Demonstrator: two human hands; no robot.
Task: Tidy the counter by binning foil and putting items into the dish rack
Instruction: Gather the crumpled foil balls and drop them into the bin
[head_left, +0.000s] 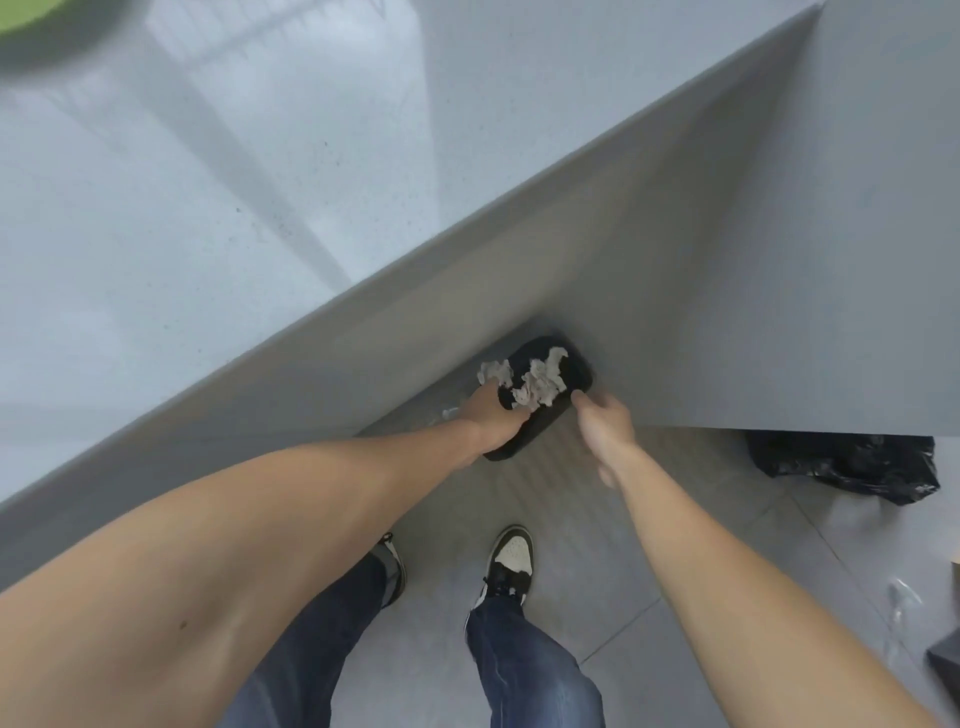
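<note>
Two hands at one black bin holding crumpled foil.

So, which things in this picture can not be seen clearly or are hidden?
Head view only:
- Left hand: fingers hidden behind the black bin rim and crumpled foil, so its grip is unclear.
- Right hand: motion-blurred; open or closed unclear.
- Bin's inside: covered by foil.
- Green object: cut off by the top-left corner, blurred.
- Black bag: partly hidden under the counter.
- Dish rack: out of view.

Your left hand hides part of the black bin. Far up-left of it, a blurry green thing is cut off.
</note>
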